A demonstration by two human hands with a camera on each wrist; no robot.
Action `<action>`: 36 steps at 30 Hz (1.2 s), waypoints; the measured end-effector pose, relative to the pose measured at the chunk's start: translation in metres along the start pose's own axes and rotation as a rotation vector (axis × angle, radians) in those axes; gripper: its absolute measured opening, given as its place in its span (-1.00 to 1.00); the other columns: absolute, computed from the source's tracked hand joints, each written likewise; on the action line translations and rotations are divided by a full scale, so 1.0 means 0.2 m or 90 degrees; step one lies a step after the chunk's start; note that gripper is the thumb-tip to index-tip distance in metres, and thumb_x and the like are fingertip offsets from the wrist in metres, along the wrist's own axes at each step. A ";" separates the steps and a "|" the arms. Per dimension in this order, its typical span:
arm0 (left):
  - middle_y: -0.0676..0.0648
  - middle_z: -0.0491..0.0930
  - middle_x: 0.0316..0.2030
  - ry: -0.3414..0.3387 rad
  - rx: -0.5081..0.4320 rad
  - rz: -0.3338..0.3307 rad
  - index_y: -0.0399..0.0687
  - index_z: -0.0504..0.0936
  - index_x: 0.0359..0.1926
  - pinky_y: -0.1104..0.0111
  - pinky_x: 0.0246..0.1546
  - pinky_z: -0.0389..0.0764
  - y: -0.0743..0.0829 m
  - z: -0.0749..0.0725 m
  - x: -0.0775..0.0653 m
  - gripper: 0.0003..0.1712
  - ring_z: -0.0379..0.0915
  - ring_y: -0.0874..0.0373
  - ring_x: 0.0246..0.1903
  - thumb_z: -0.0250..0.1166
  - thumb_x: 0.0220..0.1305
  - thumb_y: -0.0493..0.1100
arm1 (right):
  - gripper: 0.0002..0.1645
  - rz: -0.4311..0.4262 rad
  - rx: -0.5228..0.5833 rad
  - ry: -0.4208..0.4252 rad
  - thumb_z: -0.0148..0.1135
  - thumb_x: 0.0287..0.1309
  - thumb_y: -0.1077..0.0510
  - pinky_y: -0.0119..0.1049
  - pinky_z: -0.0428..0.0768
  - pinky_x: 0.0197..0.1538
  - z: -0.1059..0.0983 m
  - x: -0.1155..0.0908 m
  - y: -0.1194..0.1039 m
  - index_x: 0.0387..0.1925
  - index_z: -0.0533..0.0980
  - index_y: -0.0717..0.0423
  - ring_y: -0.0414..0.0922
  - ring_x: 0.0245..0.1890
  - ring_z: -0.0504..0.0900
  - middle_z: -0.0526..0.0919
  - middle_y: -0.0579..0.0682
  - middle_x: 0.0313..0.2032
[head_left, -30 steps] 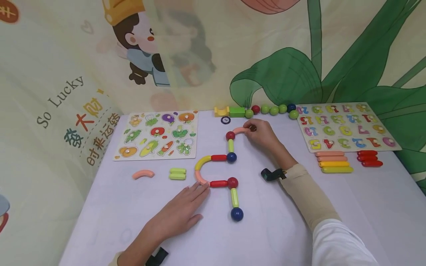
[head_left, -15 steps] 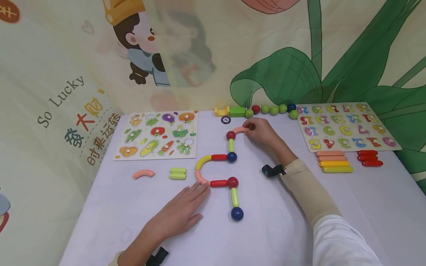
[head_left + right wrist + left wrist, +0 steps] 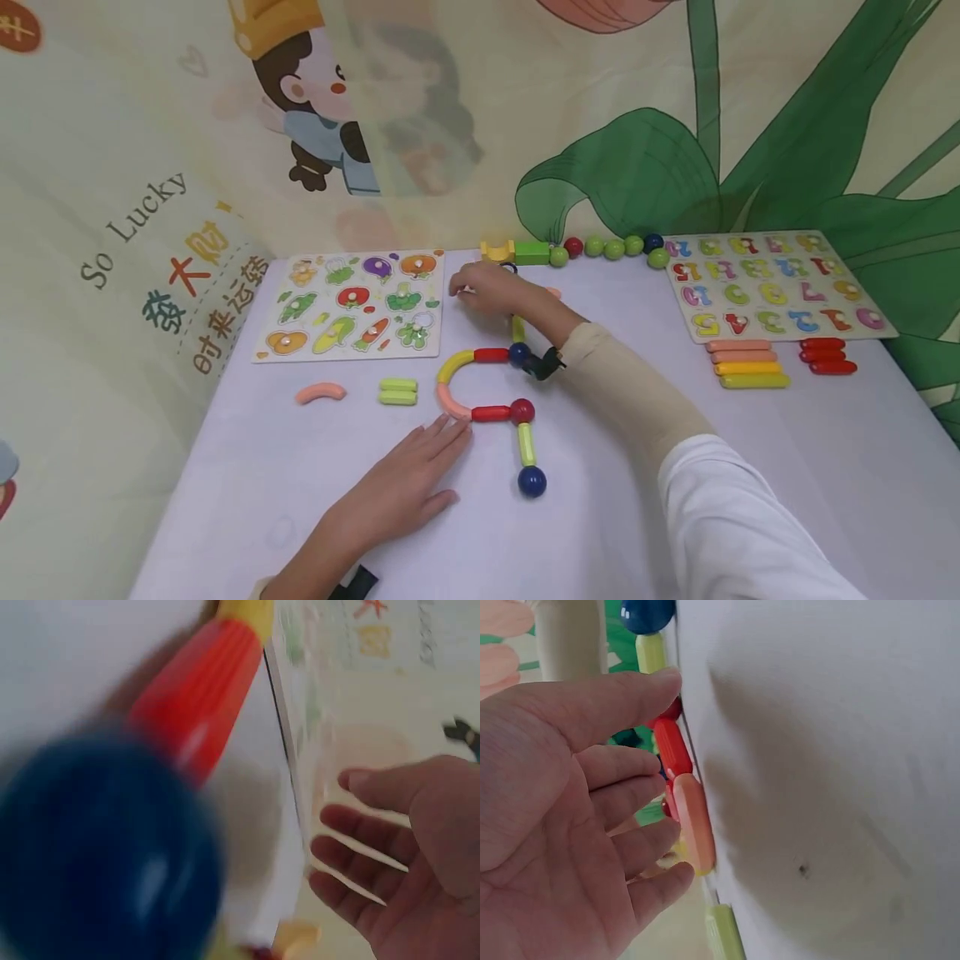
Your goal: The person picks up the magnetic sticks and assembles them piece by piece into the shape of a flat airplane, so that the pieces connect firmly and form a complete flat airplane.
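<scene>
My left hand (image 3: pixel 408 479) rests on the table with straight fingers, its fingertips at the pink curved magnetic rod (image 3: pixel 453 403). That rod joins a yellow curved rod (image 3: pixel 453 364) and a red rod (image 3: pixel 491 413), followed by a red ball (image 3: pixel 522 411), a light green rod (image 3: pixel 527 444) and a blue ball (image 3: pixel 532 482). Above the far part of this chain hovers my right hand (image 3: pixel 487 290), fingers loosely bent and holding nothing in the right wrist view. Its wrist covers the upper red ball and most of the far pink curved rod (image 3: pixel 554 292).
A vegetable puzzle board (image 3: pixel 348 304) lies at back left, a number board (image 3: pixel 780 283) at back right. Straight rods (image 3: pixel 750 367) lie below the number board. Green rods (image 3: pixel 398 392) and a loose pink curved rod (image 3: pixel 321 392) lie at left. Several balls (image 3: pixel 613 248) line the back.
My right hand has let go of the far pink curved rod and swung left, towards the vegetable board. The left hand stays in place.
</scene>
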State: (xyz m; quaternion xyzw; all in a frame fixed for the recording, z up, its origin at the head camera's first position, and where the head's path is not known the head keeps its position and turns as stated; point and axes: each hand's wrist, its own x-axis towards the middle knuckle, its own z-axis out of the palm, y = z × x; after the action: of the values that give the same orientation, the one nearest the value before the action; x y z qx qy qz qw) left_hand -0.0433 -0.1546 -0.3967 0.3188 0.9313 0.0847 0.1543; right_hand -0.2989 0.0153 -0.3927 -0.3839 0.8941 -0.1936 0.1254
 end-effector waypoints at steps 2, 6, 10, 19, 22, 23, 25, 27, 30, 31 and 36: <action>0.08 -0.06 0.36 -0.003 -0.001 -0.001 0.05 0.06 0.37 0.07 0.20 0.09 0.00 0.00 -0.01 -0.10 -0.26 0.11 0.34 0.27 0.08 0.13 | -0.71 -0.065 0.009 -0.048 0.03 0.23 0.21 -0.36 0.37 0.04 0.04 0.07 -0.09 -0.05 0.55 0.06 -0.21 -0.06 0.43 0.55 -0.11 -0.10; 0.09 -0.07 0.37 -0.018 -0.002 -0.004 0.04 0.06 0.37 0.06 0.19 0.12 0.01 0.00 -0.04 -0.09 -0.22 0.09 0.33 0.28 0.08 0.10 | -0.67 -0.198 0.040 -0.102 0.00 0.22 0.23 -0.43 0.32 0.07 0.12 0.17 -0.27 -0.02 0.54 0.02 -0.27 -0.03 0.41 0.53 -0.16 -0.07; 0.07 -0.06 0.37 -0.028 -0.016 0.020 0.01 0.05 0.37 0.05 0.19 0.12 0.02 0.01 -0.06 -0.13 -0.21 0.07 0.33 0.25 0.12 0.07 | -0.59 -0.296 0.035 -0.143 -0.08 0.19 0.30 -0.53 0.25 0.09 0.21 0.24 -0.44 -0.03 0.56 -0.05 -0.35 0.00 0.36 0.51 -0.22 -0.07; -0.01 0.00 0.35 0.003 -0.002 0.045 -0.09 0.09 0.35 0.05 0.19 0.12 0.01 0.01 -0.08 -0.17 -0.18 0.04 0.33 0.24 0.15 0.03 | -0.60 -0.299 -0.144 -0.247 -0.09 0.28 0.02 -0.38 0.09 0.23 0.34 0.25 -0.75 0.10 0.41 -0.43 -0.23 0.21 0.14 0.31 -0.21 0.17; -0.01 0.02 0.35 0.003 -0.010 0.042 -0.08 0.09 0.35 0.05 0.19 0.11 0.01 0.01 -0.08 -0.17 -0.17 0.05 0.32 0.24 0.14 0.02 | -0.62 -0.282 -0.207 -0.251 -0.13 0.29 -0.06 -0.32 0.12 0.22 0.36 0.24 -0.78 0.11 0.38 -0.46 -0.21 0.21 0.13 0.28 -0.24 0.18; -0.01 0.02 0.35 0.003 -0.013 0.040 -0.08 0.09 0.35 0.05 0.19 0.11 0.01 0.01 -0.08 -0.17 -0.17 0.06 0.32 0.24 0.14 0.02 | -0.63 -0.288 -0.218 -0.240 -0.12 0.29 -0.06 -0.32 0.17 0.18 0.37 0.24 -0.78 0.08 0.41 -0.43 -0.21 0.16 0.19 0.33 -0.23 0.14; -0.01 0.02 0.34 0.006 -0.012 0.042 -0.09 0.10 0.35 0.05 0.19 0.11 0.01 0.01 -0.08 -0.17 -0.16 0.05 0.32 0.25 0.14 0.02 | -0.69 -0.304 -0.208 -0.208 -0.06 0.27 -0.02 -0.38 0.26 0.07 0.37 0.24 -0.77 -0.04 0.52 -0.34 -0.22 0.02 0.31 0.45 -0.22 0.00; -0.02 0.02 0.35 0.008 -0.008 0.043 -0.09 0.10 0.35 0.05 0.19 0.12 0.01 0.02 -0.08 -0.18 -0.17 0.05 0.32 0.24 0.14 0.02 | -0.75 -0.313 -0.176 -0.170 0.02 0.23 0.03 -0.45 0.33 -0.09 0.38 0.24 -0.75 -0.17 0.60 -0.25 -0.22 -0.16 0.39 0.53 -0.23 -0.19; -0.02 0.00 0.35 0.008 0.000 0.044 -0.10 0.10 0.35 0.06 0.19 0.12 0.01 0.02 -0.08 -0.19 -0.17 0.03 0.32 0.22 0.16 0.02 | -0.84 -0.315 -0.132 -0.129 0.10 0.18 0.07 -0.48 0.33 -0.28 0.36 0.22 -0.71 -0.35 0.62 -0.16 -0.24 -0.35 0.38 0.49 -0.24 -0.41; -0.01 0.00 0.35 0.007 0.002 0.044 -0.10 0.09 0.35 0.06 0.19 0.12 0.00 0.01 -0.08 -0.19 -0.17 0.03 0.32 0.22 0.16 0.03 | -0.85 -0.309 -0.111 -0.118 0.12 0.17 0.08 -0.49 0.33 -0.31 0.34 0.21 -0.69 -0.38 0.61 -0.14 -0.25 -0.38 0.37 0.48 -0.24 -0.44; -0.02 -0.01 0.35 0.017 0.005 0.046 -0.11 0.10 0.35 0.06 0.20 0.10 -0.01 0.01 -0.06 -0.19 -0.17 0.02 0.32 0.22 0.16 0.02 | -0.91 -0.271 -0.019 -0.066 0.19 0.11 0.09 -0.49 0.32 -0.36 0.24 0.11 -0.56 -0.46 0.45 -0.08 -0.31 -0.44 0.36 0.43 -0.23 -0.51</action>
State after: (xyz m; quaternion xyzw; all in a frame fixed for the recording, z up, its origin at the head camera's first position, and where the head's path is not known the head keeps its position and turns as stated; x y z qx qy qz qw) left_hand -0.0348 -0.1647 -0.3963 0.3517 0.9215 0.0910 0.1376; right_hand -0.2238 -0.0826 -0.3880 -0.5753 0.7879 -0.1827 0.1221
